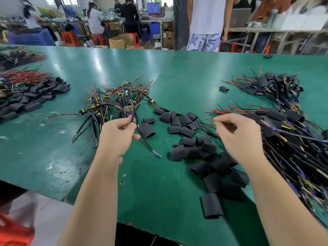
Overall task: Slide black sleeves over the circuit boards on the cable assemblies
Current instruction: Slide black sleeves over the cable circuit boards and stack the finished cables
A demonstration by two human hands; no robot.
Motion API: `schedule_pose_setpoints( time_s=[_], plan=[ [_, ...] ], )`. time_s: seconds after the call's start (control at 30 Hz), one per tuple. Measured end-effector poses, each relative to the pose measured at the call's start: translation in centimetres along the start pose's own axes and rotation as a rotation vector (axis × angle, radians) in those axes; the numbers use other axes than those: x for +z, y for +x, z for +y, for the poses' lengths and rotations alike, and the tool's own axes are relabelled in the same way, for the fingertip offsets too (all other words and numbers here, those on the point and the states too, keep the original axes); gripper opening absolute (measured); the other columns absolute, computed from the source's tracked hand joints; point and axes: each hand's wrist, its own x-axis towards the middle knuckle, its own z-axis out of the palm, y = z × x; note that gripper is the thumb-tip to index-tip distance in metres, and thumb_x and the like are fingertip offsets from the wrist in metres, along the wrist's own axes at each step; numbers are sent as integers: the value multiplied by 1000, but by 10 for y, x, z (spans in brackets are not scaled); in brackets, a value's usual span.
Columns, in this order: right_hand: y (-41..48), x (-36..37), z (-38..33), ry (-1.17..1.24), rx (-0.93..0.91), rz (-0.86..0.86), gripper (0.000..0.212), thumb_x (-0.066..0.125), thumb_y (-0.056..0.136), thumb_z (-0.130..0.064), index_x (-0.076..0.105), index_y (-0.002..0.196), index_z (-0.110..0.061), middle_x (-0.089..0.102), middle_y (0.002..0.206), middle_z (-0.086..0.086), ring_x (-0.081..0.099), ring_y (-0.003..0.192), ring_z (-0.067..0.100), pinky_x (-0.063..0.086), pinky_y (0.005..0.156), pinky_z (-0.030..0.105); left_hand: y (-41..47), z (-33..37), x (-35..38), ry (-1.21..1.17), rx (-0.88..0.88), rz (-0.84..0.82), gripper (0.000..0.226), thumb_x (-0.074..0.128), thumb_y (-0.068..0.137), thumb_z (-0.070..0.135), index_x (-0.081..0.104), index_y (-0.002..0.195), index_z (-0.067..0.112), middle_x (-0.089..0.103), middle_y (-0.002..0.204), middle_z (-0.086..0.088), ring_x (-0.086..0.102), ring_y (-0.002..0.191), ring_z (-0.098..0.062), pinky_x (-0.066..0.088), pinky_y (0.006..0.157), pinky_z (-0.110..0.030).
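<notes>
My left hand [117,134] pinches the wires of one cable assembly [130,114] lifted from the tangled pile of bare assemblies [117,100], whose green circuit boards show. My right hand [237,134] hovers with fingers loosely curled and holds nothing, just left of the heap of sleeved assemblies [287,132]. Loose black sleeves [200,151] lie scattered on the green table [53,157] between and below my hands. One sleeve [147,130] lies right beside my left thumb.
A second heap of sleeved assemblies [271,86] sits at the far right, with one stray sleeve [224,88] near it. More black sleeves [35,96] and red wires [24,76] lie at the far left. A person [206,23] stands across the table.
</notes>
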Motion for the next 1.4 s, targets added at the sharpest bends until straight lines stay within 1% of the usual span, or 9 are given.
schedule_pose_setpoints(
  time_s=[0.13, 0.23, 0.47, 0.67, 0.83, 0.97, 1.07, 1.27, 1.4],
  plan=[
    [-9, 13, -9, 383, 179, -404, 18, 65, 88, -7, 70, 101, -18, 73, 87, -1, 67, 64, 10, 53, 67, 24, -34, -1, 1, -80, 58, -226, 28, 53, 93, -3, 64, 91, 23, 66, 80, 2, 61, 48, -3, 39, 47, -9],
    [-15, 20, -14, 893, 356, -573, 47, 67, 80, -19, 55, 125, -11, 71, 104, 7, 60, 62, 12, 45, 56, 20, -54, -2, 2, 3, 110, -458, 31, 51, 93, -6, 64, 93, 21, 65, 80, 1, 61, 51, -8, 41, 52, -13],
    [-2, 13, -12, 1351, 522, -370, 41, 64, 74, -28, 60, 111, -11, 73, 83, 5, 54, 50, 6, 46, 50, 15, -59, -6, -2, 167, 199, -753, 29, 50, 93, -8, 62, 93, 18, 62, 83, 3, 63, 58, -14, 46, 66, -16],
    [-1, 11, -12, 1383, 527, -293, 27, 65, 77, -26, 70, 100, -13, 64, 69, 3, 54, 50, 8, 45, 49, 16, -45, -3, -5, 423, 335, -725, 34, 51, 92, -2, 62, 90, 29, 61, 78, 12, 61, 66, -12, 48, 69, -26],
    [-3, 10, -12, 1283, 467, -323, 10, 65, 74, -21, 66, 83, -17, 72, 80, 4, 57, 48, 5, 50, 52, 15, -39, 5, 3, 602, 439, -655, 8, 60, 92, 32, 65, 93, 37, 67, 88, 18, 59, 90, 2, 40, 98, -32],
    [-6, 14, -13, 1188, 375, -378, 12, 63, 76, -18, 67, 66, -23, 72, 84, 2, 58, 52, 5, 48, 54, 15, -41, 21, 35, 428, 473, -680, 21, 53, 96, 34, 69, 90, 21, 72, 84, 5, 66, 82, -13, 50, 80, -28],
    [-7, 13, -12, 1104, 277, -408, 14, 64, 76, -15, 68, 65, -24, 73, 86, 2, 58, 57, 6, 47, 55, 16, -34, 28, 54, 303, 451, -687, 29, 53, 97, 21, 69, 74, 16, 69, 65, 12, 65, 62, -4, 47, 66, -14],
    [-4, 11, -2, 828, 103, -316, 35, 61, 82, 12, 72, 73, -20, 72, 88, 4, 66, 83, 18, 51, 71, 27, -15, 14, 66, -22, 73, -861, 21, 60, 92, 8, 71, 74, 12, 70, 66, 2, 64, 57, -9, 55, 60, -21],
    [-7, 11, -6, 865, 59, -447, 39, 57, 79, 22, 64, 97, -12, 74, 88, 8, 70, 89, 27, 55, 76, 27, -10, 0, 63, -46, -53, -956, 19, 61, 91, 9, 70, 74, 13, 70, 67, 2, 64, 57, -7, 54, 55, -19]
  ],
)
